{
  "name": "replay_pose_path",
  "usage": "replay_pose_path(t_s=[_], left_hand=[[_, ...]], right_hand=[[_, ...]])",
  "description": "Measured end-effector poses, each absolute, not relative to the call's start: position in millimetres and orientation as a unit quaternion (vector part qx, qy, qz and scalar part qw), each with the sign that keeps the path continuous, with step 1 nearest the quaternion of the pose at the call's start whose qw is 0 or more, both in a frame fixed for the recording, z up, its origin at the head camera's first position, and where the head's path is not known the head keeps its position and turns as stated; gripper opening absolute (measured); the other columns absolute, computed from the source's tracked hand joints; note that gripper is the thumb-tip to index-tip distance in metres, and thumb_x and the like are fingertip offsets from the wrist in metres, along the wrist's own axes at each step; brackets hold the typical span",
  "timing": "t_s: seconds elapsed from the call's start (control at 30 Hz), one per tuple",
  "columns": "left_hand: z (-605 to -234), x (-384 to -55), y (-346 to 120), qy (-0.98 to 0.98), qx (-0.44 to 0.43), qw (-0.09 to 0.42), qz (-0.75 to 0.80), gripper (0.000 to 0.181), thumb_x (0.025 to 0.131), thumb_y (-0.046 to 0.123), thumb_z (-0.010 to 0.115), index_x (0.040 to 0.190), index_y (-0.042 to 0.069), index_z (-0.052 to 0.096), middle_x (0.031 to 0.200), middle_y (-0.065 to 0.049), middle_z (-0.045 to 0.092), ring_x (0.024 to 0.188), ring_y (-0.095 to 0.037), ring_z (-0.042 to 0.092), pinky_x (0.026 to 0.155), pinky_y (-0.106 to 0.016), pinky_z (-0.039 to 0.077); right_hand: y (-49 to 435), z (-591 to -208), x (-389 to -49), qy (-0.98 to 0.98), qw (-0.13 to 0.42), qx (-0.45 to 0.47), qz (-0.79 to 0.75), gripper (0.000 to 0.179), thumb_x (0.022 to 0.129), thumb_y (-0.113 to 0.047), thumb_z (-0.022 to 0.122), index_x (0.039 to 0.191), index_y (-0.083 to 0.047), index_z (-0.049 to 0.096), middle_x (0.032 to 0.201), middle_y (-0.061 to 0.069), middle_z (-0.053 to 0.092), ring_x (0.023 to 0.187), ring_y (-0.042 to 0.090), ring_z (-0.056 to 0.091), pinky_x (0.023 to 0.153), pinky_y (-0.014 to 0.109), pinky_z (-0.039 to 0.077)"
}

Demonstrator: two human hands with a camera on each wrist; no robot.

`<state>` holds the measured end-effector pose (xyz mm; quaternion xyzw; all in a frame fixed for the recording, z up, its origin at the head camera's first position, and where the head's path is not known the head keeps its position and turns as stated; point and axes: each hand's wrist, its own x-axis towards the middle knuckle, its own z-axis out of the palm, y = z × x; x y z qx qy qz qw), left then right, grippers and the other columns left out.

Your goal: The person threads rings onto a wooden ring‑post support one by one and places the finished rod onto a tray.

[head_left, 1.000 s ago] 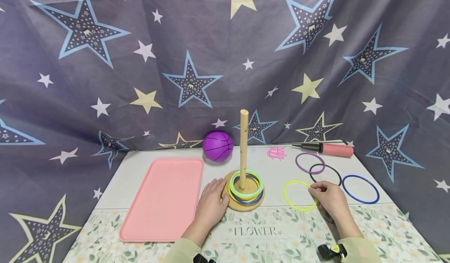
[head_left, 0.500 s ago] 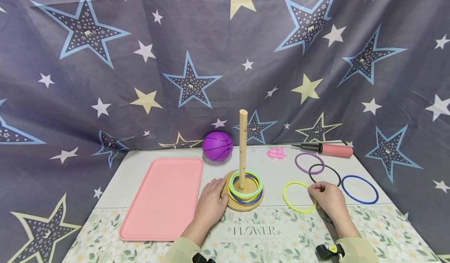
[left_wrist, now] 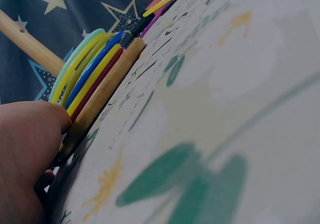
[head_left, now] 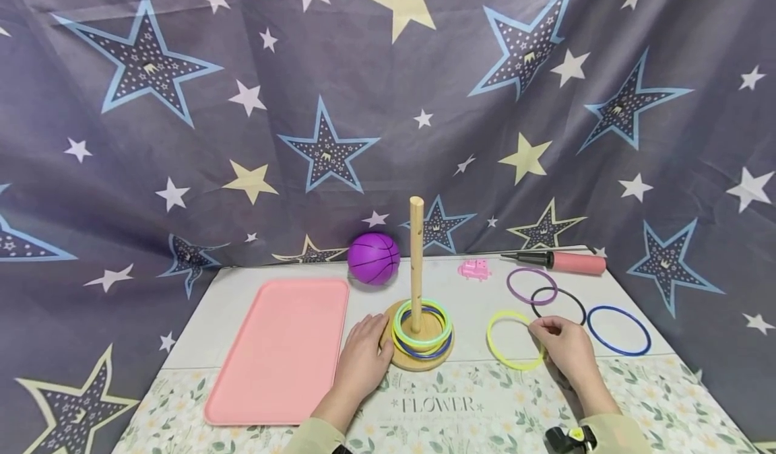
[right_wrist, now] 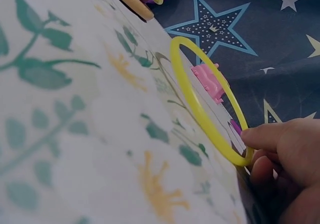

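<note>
My right hand (head_left: 568, 347) pinches a yellow ring (head_left: 492, 343) at its right side, between thumb and fingers. In the right wrist view, the yellow ring (right_wrist: 192, 96) stands tilted close over the table, the right hand (right_wrist: 290, 159) at its near end. My left hand (head_left: 362, 354) rests beside the round wooden base (head_left: 405, 361), fingers extended along its left edge. From that base rises a wooden peg (head_left: 416, 258). Around its foot lie several stacked rings (head_left: 445, 329) in mint green, yellow and blue. The left wrist view shows the left thumb (left_wrist: 47, 115) close against the stack and base.
A pink tray (head_left: 279, 349) lies left of the base. Behind stand a purple ball (head_left: 373, 258) and a small pink toy (head_left: 475, 269). To the right lie a purple ring (head_left: 512, 289), a black ring (head_left: 585, 309), a blue ring (head_left: 642, 351) and a hand pump (head_left: 576, 263).
The head view has tilted up slightly, so the scene sits a little lower in it. The right hand keeps its pinch on the yellow ring; the left hand stays at the base.
</note>
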<state>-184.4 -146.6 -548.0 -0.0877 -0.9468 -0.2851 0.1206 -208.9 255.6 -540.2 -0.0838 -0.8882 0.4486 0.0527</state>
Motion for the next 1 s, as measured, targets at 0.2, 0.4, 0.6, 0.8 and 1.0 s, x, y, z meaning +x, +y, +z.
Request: replay_pose_path(t_s=[0.2,0.4,0.6,0.8,1.0], left_hand=[[-548.4,-182.8,-147.9,-0.946,-0.083,0.116,-0.29,0.053,0.106,0.017,0.067,0.156,-0.002,0.059,0.16,-0.022,0.057,0.155,-0.043,0.045,0.132,-0.059,0.029],[-549.0,-182.6,-150.1,-0.948,-0.077,0.11,-0.289,0.054,0.106,0.019,0.066,0.156,0.0,0.059,0.161,-0.021,0.057,0.156,-0.042,0.044,0.133,-0.058,0.028],[-550.5,-185.2,-150.0,-0.948,-0.081,0.118,-0.284,0.054,0.106,0.019,0.066,0.156,-0.001,0.059,0.16,-0.021,0.057,0.156,-0.042,0.045,0.133,-0.058,0.028],[-551.4,-185.5,-148.2,-0.947,-0.085,0.12,-0.285,0.054,0.106,0.017,0.067,0.156,-0.001,0.059,0.159,-0.022,0.058,0.155,-0.043,0.045,0.132,-0.059,0.029],[-553.4,-186.8,-146.9,-0.946,-0.091,0.128,-0.283,0.053,0.106,0.017,0.066,0.155,-0.002,0.06,0.158,-0.022,0.059,0.154,-0.043,0.046,0.132,-0.059,0.03]], right_hand=[[255.1,-543.3,-209.2,-0.878,0.048,-0.09,0.467,0.032,0.107,-0.032,0.074,0.121,-0.003,0.079,0.097,0.009,0.074,0.067,0.019,0.065,0.055,0.03,0.058],[254.2,-544.1,-213.6,-0.867,0.048,-0.101,0.485,0.033,0.106,-0.033,0.075,0.121,-0.004,0.079,0.097,0.007,0.074,0.068,0.017,0.064,0.054,0.028,0.057],[256.1,-541.9,-215.9,-0.844,0.045,-0.11,0.523,0.033,0.106,-0.03,0.077,0.122,-0.002,0.078,0.088,0.006,0.071,0.062,0.016,0.061,0.05,0.029,0.054],[257.4,-538.1,-213.4,-0.816,0.032,-0.124,0.563,0.036,0.107,-0.028,0.076,0.126,0.002,0.076,0.089,0.005,0.07,0.065,0.014,0.061,0.054,0.027,0.056],[258.7,-534.6,-212.9,-0.802,0.027,-0.13,0.582,0.04,0.107,-0.03,0.076,0.128,0.003,0.075,0.082,0.003,0.066,0.066,0.013,0.059,0.056,0.026,0.056]])
